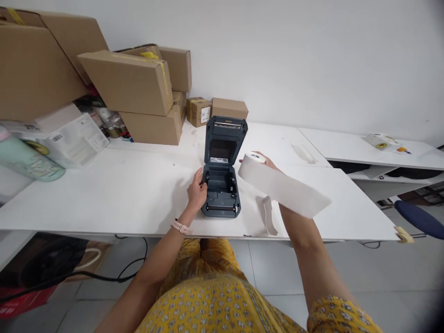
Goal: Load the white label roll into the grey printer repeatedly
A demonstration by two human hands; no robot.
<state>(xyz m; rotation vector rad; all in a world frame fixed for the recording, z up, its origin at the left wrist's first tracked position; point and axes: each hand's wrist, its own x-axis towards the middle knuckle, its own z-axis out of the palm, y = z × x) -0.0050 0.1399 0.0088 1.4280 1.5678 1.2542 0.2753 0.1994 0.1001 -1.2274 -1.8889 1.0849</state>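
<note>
A person's two bare hands work at a white table (138,199). Near the middle stands a dark printer (222,212), its lid (208,145) raised at the far side, so the bay inside shows; the small parts in the bay are hard to make out. The left hand (197,190) grips the printer's left side, with the thumb at the rim; where the other fingertips rest is unclear.

Just right of the printer, the right hand (268,159) holds a white paper roll (250,167) above the table. Most of that hand is hidden behind the roll, with some fingers showing at its far side. The roll's loose end reaches right and near, covering the wrist and part of the forearm. Below it, a curled paper strip (268,216) lies at the table's near edge.

Far left, cardboard boxes (128,83) are piled up, the leftmost cut off by the picture's edge. So is a pale green bottle (45,162) in front. Small items (113,125) between the boxes are too jumbled to name. At right, a dark blue rounded thing (421,219) is cut off too.
</note>
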